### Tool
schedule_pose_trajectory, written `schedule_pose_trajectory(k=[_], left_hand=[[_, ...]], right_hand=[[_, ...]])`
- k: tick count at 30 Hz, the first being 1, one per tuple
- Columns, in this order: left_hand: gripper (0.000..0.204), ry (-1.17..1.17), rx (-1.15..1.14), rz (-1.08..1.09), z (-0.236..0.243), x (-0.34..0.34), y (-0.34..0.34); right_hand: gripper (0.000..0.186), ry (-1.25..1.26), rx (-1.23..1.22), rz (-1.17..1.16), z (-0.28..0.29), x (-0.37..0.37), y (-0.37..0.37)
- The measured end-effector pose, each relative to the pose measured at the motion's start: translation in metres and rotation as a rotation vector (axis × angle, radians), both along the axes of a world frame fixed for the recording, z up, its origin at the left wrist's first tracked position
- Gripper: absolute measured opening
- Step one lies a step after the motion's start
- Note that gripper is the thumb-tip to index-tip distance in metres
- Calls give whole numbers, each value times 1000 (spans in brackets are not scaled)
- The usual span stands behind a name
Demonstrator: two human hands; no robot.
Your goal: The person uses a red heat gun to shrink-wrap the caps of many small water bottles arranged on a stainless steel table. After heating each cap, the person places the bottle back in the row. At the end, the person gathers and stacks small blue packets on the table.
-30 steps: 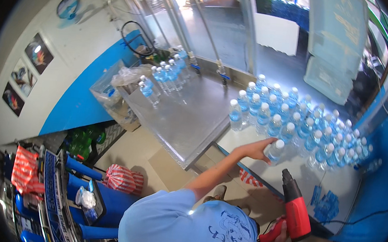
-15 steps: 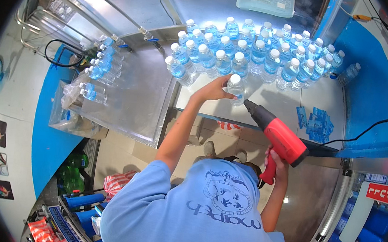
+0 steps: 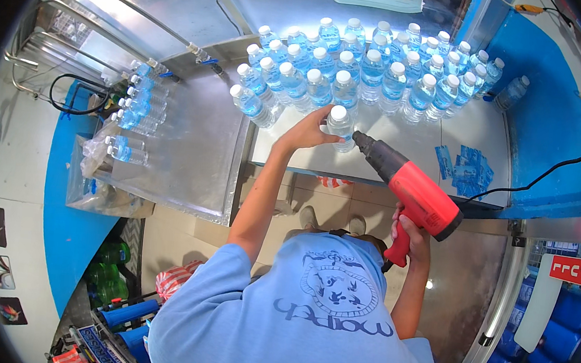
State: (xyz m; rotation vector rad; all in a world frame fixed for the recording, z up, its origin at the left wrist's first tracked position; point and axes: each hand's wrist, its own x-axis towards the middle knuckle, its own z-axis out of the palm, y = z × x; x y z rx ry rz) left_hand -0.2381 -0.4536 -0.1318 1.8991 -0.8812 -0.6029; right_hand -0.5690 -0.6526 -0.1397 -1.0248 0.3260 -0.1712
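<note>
My left hand (image 3: pixel 309 129) grips a clear water bottle (image 3: pixel 341 121) with a white cap, standing upright near the front of the white counter (image 3: pixel 293 146). Fingers and thumb close round its left side. In my right hand (image 3: pixel 414 241) is the handle of a red and black heat gun (image 3: pixel 422 197). Its dark nozzle points left at the bottle, very close to its right side; I cannot tell whether they touch. Behind the held bottle stand several rows of capped bottles (image 3: pixel 373 78) with blue labels. Loose blue label sleeves (image 3: pixel 467 171) lie to the right of the heat gun.
A black cord (image 3: pixel 546 178) runs from the heat gun to the right wall. On the left, a steel worktop (image 3: pixel 193 152) carries several bottles (image 3: pixel 143 106) lying along its edge, below metal pipes with blue-handled taps (image 3: pixel 208 61). One bottle (image 3: pixel 512 94) leans at the counter's right end.
The view has shifted slightly, so most things appear a little further left. My left hand still holds the bottle, and the heat gun's nozzle stays beside it.
</note>
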Motion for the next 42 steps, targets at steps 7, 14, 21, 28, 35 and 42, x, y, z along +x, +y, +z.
schedule_pose_trajectory(k=[7, 14, 21, 28, 35, 42], left_hand=[[87, 28, 0, -43, -3, 5, 2], [78, -130, -133, -79, 19, -2, 4], [48, -291, -95, -92, 61, -3, -6], [51, -573, 193, 199, 63, -14, -35], [54, -553, 201, 239, 54, -18, -44], [52, -585, 154, 268, 53, -20, -49]], right_hand=[[32, 19, -34, -33, -6, -3, 5], [31, 41, 15, -51, -15, -6, 9], [29, 150, -63, -38, -15, -5, 12], [21, 96, -124, -9, -8, -21, 18], [16, 175, -413, 18, -19, -23, 31], [15, 157, -550, 10, -35, -39, 31]])
